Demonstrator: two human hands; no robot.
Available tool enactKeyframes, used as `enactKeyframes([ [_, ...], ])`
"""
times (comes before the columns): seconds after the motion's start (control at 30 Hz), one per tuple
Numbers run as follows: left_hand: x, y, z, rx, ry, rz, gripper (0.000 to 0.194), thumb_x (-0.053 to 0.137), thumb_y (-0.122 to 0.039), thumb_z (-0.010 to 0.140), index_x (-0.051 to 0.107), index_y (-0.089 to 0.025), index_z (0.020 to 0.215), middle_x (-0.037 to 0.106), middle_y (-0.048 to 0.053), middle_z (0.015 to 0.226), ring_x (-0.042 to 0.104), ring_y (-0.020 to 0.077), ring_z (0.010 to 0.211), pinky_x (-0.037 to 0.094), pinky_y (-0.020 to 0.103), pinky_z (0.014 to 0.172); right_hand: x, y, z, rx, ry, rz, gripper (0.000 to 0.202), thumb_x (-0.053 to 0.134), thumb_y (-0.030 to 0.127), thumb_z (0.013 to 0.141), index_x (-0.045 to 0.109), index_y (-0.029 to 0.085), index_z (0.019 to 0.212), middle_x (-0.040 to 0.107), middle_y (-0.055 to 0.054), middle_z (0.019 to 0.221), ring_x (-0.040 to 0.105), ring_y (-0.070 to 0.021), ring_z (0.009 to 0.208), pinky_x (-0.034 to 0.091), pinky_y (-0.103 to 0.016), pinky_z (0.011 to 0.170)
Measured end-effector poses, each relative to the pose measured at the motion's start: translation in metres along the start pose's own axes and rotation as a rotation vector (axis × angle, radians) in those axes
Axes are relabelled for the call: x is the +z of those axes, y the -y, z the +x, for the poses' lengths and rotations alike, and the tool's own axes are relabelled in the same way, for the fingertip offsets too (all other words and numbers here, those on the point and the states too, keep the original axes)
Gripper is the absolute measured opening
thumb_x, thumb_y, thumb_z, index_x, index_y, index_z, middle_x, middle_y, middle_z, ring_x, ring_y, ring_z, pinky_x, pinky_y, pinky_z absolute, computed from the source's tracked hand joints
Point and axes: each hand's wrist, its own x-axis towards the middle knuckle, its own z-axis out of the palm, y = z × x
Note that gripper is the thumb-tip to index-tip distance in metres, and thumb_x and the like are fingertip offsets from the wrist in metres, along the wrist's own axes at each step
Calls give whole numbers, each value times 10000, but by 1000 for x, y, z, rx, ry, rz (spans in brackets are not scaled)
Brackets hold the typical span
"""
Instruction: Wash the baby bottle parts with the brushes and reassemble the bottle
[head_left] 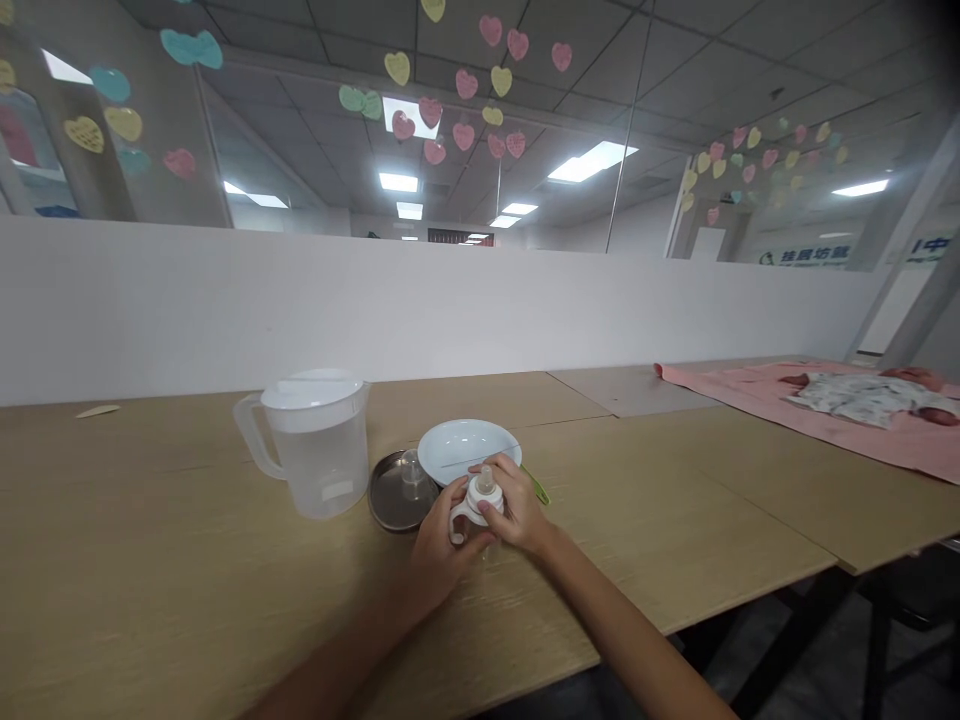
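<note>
Between my two hands is a baby bottle (486, 492) with a clear nipple, a white collar and a curved white handle, held upright over the near part of the table. My left hand (442, 535) is closed round its lower left side, by the handle. Around the collar from the right curl the fingers of my right hand (517, 508). My hands hide most of the bottle's body. Just behind them sits a white bowl (457, 440). A metal tray (386, 500) to its left bears a small clear cap (411, 468). Something green (538, 487) pokes out beside the bowl.
A lidded clear plastic pitcher (319, 450) stands left of the tray on the wooden table (165, 560). At the far right, a baby-like figure in patterned clothes (855, 398) lies on a pink cloth (739, 392). A low white wall (450, 310) runs behind the table.
</note>
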Motion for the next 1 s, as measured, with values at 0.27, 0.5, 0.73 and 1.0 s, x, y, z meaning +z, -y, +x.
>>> enactKeyframes([
  [0.27,0,-1,0,-5,-16,-48,635,700,-302,679,415,-193,1235,583,104,1165,562,254,1054,441,399,901,12,-5,-13,58,-185,32,374,452,389,789,442,170,1091,573,-87,933,563,-215,838,460,-362,752],
  [0.5,0,2,-1,17,-13,-21,533,699,-285,681,449,-198,1143,586,79,1125,554,238,1043,428,368,892,17,-2,-15,157,-191,263,274,431,310,789,467,196,1036,639,-78,943,602,-216,866,479,-346,759],
  [0.73,-3,-5,0,-8,-5,2,460,696,-299,681,456,-197,1060,586,49,1050,554,205,968,436,323,826,21,-2,-12,288,-213,423,287,396,257,721,517,193,973,664,-70,934,610,-218,850,481,-341,744],
  [1.0,-3,0,0,-31,-48,31,417,690,-310,668,479,-197,1010,587,23,975,545,168,822,431,291,748,19,-2,-8,325,-215,411,316,376,221,704,590,184,933,634,-52,929,573,-200,864,449,-310,762],
])
